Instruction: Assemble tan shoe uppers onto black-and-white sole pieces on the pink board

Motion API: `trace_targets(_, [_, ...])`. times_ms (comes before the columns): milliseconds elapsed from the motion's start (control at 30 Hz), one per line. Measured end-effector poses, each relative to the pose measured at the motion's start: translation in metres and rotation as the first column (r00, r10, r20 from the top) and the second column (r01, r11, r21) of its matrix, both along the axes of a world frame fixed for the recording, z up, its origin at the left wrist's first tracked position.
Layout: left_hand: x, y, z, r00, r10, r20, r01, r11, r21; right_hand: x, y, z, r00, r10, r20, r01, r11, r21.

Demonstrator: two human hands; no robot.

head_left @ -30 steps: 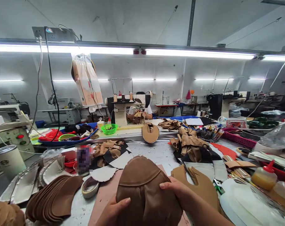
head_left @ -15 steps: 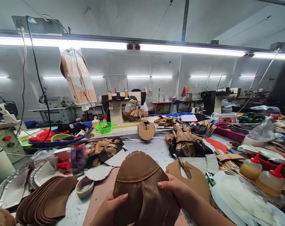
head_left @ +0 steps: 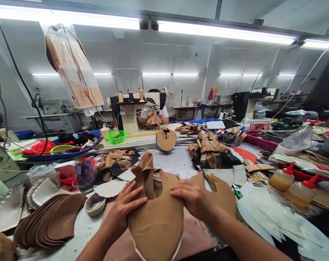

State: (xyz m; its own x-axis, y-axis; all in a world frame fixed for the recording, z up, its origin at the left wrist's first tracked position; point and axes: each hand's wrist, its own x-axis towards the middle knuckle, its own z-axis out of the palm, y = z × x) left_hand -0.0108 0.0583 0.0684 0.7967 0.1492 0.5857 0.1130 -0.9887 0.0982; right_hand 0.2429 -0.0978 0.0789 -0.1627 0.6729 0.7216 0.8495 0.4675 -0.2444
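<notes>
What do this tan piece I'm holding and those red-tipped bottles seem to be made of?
Tan piece: perhaps leather or faux leather, matte, with soft creases; lining fabric is possible. Red-tipped bottles: probably plastic, smooth and translucent; amber color shows through.

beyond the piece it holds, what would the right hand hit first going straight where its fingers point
Probably the left hand, whose fingers rest on the opposite side of the brown piece; depth between them is hard to judge.
</notes>
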Motion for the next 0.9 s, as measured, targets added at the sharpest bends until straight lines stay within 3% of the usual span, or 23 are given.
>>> trace_targets(100, [-0.023, -0.001, -0.07, 0.961, 0.019, -0.275, -0.015, 1.0, 0.016, -0.019, -0.022, -0.085, 0.996, 0.023, 0.089, -0.005, 0.98, -0.198])
trace_targets(133, [-0.027, -0.003, -0.084, 0.95, 0.033, -0.311, -0.032, 0.999, 0.01, -0.023, -0.029, -0.104, 0.996, -0.001, 0.09, 0.026, 0.963, -0.268])
trace_targets(200, [-0.027, -0.008, -0.093, 0.951, 0.065, -0.303, -0.073, 0.997, -0.015, -0.03, -0.036, -0.123, 0.997, -0.054, 0.054, 0.07, 0.93, -0.362])
trace_targets(367, [0.019, -0.032, -0.07, 0.972, 0.016, -0.234, -0.03, 0.998, -0.059, -0.035, -0.02, -0.108, 0.977, -0.202, -0.067, 0.159, 0.903, -0.399])
trace_targets(500, [0.054, -0.059, -0.071, 0.934, 0.027, -0.355, -0.024, 1.0, 0.012, -0.036, 0.001, -0.103, 0.963, -0.268, -0.026, 0.229, 0.867, -0.442])
trace_targets(667, [0.056, -0.069, -0.084, 0.904, 0.077, -0.42, -0.066, 0.997, 0.041, -0.033, 0.006, -0.112, 0.961, -0.278, -0.005, 0.243, 0.847, -0.472])
trace_targets(900, [0.052, -0.068, -0.086, 0.921, 0.089, -0.379, -0.083, 0.996, 0.033, -0.034, 0.003, -0.122, 0.955, -0.298, -0.007, 0.269, 0.871, -0.411])
